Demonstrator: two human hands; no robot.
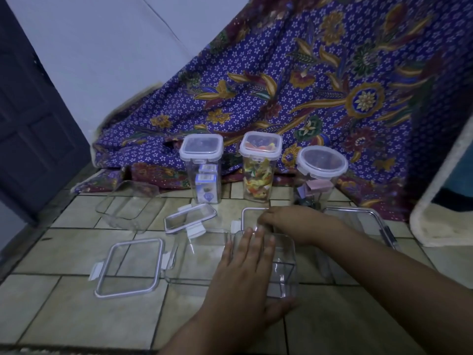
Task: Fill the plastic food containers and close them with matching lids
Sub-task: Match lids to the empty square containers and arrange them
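The left hand (245, 267) lies nearest the camera, spread flat with fingers extended against the near side of an empty square clear container (279, 262) standing on the tiled floor (76, 316); it steadies the container without closing round it. Past it, the right hand (284, 219) reaches across with fingers curled over the edge of a square lid (252, 216) lying just behind the container; whether it has truly gripped the lid cannot be told.

Three containers are already filled and lidded in a row at the back: a tall square one with small cartons (203, 170), a tall square one with colourful snacks (259, 170), and a round one (320, 172) with pinkish packets. A larger square lid (128, 267) lies to the left, a rectangular lid (190, 217) behind it, an empty rectangular container (128, 204) farther left, and another clear container (358, 224) on the right, all before a purple batik cloth (307, 85).

The container in hand looks empty, so it likely wants filling before lidding. To lid it well, match shape first, seat the lid level on the rim, then press down each clip flap while the other hand holds the base still.

The cartons bear labels, but no writing is legible.
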